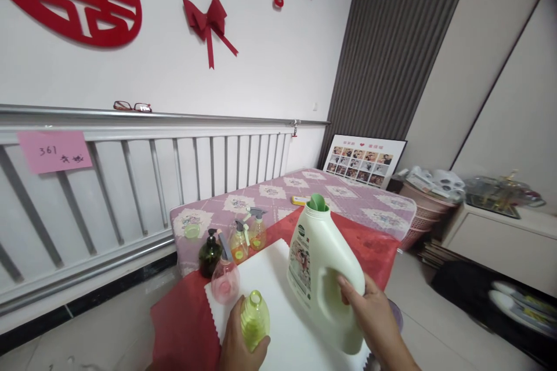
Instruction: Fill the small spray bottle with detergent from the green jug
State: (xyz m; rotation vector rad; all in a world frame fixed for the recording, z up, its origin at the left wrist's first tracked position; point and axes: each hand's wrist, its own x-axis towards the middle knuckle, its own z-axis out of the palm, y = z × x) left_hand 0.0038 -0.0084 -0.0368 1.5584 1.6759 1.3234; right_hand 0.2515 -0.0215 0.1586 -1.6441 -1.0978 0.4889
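Left hand (239,342) wrapped round the small bottle (255,320), right hand (369,316) gripping the jug (319,266) handle, just beside it.

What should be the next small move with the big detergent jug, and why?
Probably tilt the detergent jug toward the small green bottle. The right hand grips the jug's handle, its spout looks uncapped, and the left hand holds the bottle upright with its mouth open.

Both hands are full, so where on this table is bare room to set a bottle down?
The white mat is bare between the pink spray bottle and the detergent jug. The red cloth is bare left of the left hand. The spray bottles crowd the far left.
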